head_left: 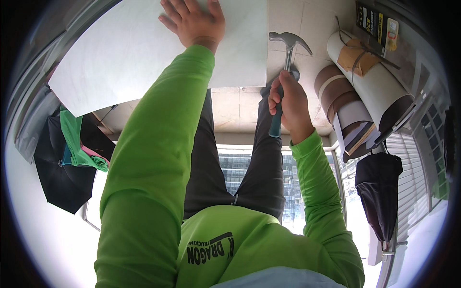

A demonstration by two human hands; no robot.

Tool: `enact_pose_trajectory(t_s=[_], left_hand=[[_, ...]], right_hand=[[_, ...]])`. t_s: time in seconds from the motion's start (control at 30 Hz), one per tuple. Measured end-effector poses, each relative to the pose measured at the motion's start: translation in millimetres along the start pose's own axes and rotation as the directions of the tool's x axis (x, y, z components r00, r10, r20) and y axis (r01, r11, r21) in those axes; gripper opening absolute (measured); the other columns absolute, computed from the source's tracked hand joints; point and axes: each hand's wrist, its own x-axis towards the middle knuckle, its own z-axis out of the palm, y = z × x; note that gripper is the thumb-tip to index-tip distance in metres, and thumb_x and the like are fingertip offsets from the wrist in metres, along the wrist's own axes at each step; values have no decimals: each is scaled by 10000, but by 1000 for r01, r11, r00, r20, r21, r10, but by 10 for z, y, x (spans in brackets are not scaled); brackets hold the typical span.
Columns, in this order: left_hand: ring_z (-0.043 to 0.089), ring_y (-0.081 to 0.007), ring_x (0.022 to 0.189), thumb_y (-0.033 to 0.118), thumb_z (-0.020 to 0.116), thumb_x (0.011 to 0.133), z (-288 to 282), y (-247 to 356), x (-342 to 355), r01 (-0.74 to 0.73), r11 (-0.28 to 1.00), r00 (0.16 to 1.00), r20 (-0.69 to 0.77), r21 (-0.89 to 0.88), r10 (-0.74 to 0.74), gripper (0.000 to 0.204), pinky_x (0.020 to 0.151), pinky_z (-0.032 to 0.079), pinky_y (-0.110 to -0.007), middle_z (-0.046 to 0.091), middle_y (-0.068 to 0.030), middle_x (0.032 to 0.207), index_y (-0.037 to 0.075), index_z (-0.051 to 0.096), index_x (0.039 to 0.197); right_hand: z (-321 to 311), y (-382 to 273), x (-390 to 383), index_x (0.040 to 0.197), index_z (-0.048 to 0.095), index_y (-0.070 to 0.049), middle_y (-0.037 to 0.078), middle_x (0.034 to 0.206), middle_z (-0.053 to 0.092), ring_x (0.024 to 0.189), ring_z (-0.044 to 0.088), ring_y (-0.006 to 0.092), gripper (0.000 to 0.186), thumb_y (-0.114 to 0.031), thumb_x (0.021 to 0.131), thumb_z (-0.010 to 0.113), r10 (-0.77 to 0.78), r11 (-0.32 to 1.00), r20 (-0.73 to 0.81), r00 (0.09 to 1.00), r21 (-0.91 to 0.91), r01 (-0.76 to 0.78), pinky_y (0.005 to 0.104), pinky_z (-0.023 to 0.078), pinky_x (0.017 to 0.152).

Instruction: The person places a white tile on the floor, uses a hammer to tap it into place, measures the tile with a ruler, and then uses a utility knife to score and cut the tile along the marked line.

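My left hand (197, 24) lies palm-down on a large pale board or sheet (110, 62) at the top of the head view, fingers spread. My right hand (293, 105) is wrapped round the dark teal handle of a claw hammer (290, 41), which I hold upright beside the sheet's right edge, its metal head at the top. The lower part of my left hand's wrist is covered by a green sleeve.
Brown and white rolls (370, 81) lie at the right, near a printed package (370, 24). A folded black umbrella (377, 187) hangs lower right. An open black umbrella (62, 187) and green cloth (77, 144) are at the left. My legs stand on a tiled floor (235, 110) before windows.
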Motion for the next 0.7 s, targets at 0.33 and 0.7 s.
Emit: enact_pose_trajectory(t_s=[0.33, 0.7], left_hand=[[126, -426, 1572, 464, 448, 1007, -17, 11, 21, 18, 1000, 1000, 23, 1, -19, 787, 1257, 74, -589, 178, -249, 1690, 12, 240, 1617], [138, -424, 1570, 460, 450, 999, -10, 18, 16, 28, 999, 999, 34, 23, -29, 779, 1257, 87, -589, 190, -246, 1686, 22, 254, 1612]], right_hand=[[159, -709, 285, 885, 537, -72, 12, 613, 448, 486, 474, 165, 391, -414, 1068, 484, -43, 997, -2, 999, -59, 43, 317, 402, 455], [403, -1122, 542, 890, 559, -61, 24, 616, 465, 521, 492, 176, 385, -399, 1065, 503, -96, 990, 52, 994, -101, 101, 324, 407, 469]])
